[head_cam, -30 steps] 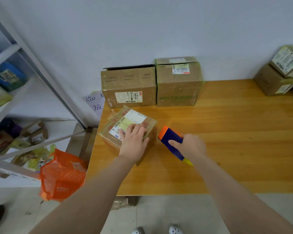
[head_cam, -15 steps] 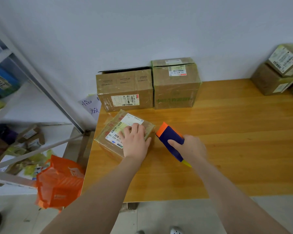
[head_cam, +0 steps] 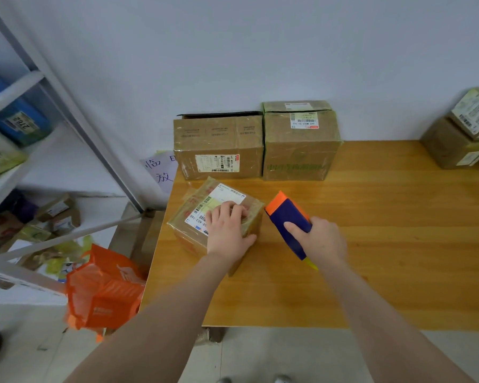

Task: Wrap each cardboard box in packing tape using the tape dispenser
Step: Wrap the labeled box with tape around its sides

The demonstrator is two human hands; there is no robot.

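A small taped cardboard box (head_cam: 197, 217) with a white shipping label lies near the left end of the wooden table (head_cam: 385, 244). My left hand (head_cam: 228, 230) rests flat on its top, fingers spread, thumb at the near right edge. Just right of the box, my right hand (head_cam: 322, 241) grips a blue tape dispenser (head_cam: 289, 217) with an orange front end and a yellow tail. The orange end sits close to the box's right corner; whether it touches is unclear.
Two larger cardboard boxes stand against the wall: the left one (head_cam: 219, 146) open-topped, the right one (head_cam: 300, 142) taped. More boxes (head_cam: 459, 134) are stacked at the far right. A metal shelf (head_cam: 67, 111) and an orange bag (head_cam: 105, 288) are left of the table.
Both hands, the box and the dispenser keep nearly the same places on the table. My head has shifted a little, so the whole scene sits slightly differently in view.
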